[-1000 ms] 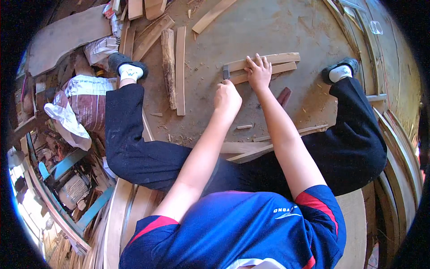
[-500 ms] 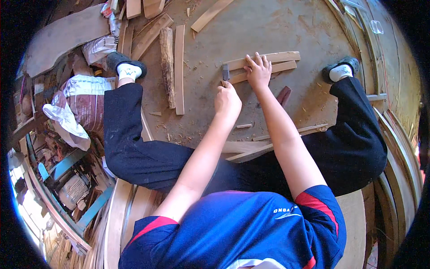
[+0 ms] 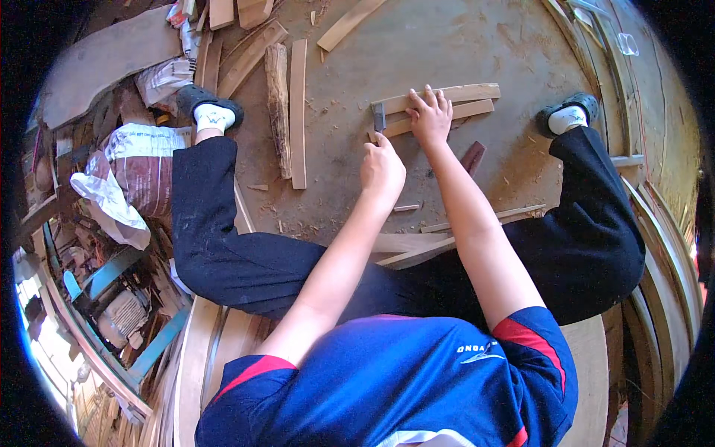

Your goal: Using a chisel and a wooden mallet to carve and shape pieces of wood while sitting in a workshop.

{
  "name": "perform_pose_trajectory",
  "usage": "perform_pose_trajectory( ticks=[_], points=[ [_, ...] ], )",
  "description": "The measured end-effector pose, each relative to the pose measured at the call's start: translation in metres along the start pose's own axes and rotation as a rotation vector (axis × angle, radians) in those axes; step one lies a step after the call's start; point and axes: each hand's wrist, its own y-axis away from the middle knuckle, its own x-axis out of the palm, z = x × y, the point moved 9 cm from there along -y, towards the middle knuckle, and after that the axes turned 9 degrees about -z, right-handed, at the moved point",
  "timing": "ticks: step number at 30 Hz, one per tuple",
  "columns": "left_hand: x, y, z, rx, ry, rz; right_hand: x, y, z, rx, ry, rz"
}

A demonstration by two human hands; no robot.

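Two light wooden strips lie side by side on the dusty floor, the upper one (image 3: pixel 474 92) slightly longer than the lower (image 3: pixel 472 109). My right hand (image 3: pixel 430 121) rests on them with fingers spread. A small grey metal piece (image 3: pixel 378 115) sits across their left end. Just below it, my left hand (image 3: pixel 381 171) is curled, index finger raised toward the metal; what it grips is hidden. A reddish-brown wooden piece (image 3: pixel 474 156) lies right of my right forearm.
My outstretched legs and shod feet (image 3: pixel 570 115) flank the work. A rough stick (image 3: pixel 278 112) and plank (image 3: pixel 299 115) lie left; another strip (image 3: pixel 350 22) beyond. Sacks (image 3: pixel 145 179), scrap wood, blue metal parts and a motor (image 3: pixel 123 316) crowd the left; long boards (image 3: pixel 655 261) line the right.
My left hand has shifted slightly to the right, its index finger now straighter beside the grey metal piece. My right hand stays on the strips, almost unmoved.
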Motion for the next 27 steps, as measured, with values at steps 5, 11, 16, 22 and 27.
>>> perform_pose_trajectory(
  ticks=[5, 11, 16, 22, 27],
  points=[
    [0.001, 0.002, 0.000, -0.012, -0.003, 0.017, -0.001, 0.000, 0.000, 0.000, -0.005, -0.007],
    [0.002, 0.006, -0.002, -0.020, 0.002, 0.039, 0.002, 0.001, 0.000, -0.003, 0.020, 0.003],
    [0.000, 0.003, -0.002, -0.016, 0.004, 0.047, 0.007, 0.002, -0.002, 0.003, 0.040, 0.020],
    [-0.011, -0.013, -0.005, -0.030, 0.006, 0.063, -0.012, -0.006, 0.002, 0.071, -0.055, -0.050],
    [-0.019, -0.028, -0.013, -0.031, 0.072, 0.094, -0.009, 0.006, 0.010, 0.464, -0.397, 0.054]
  ],
)
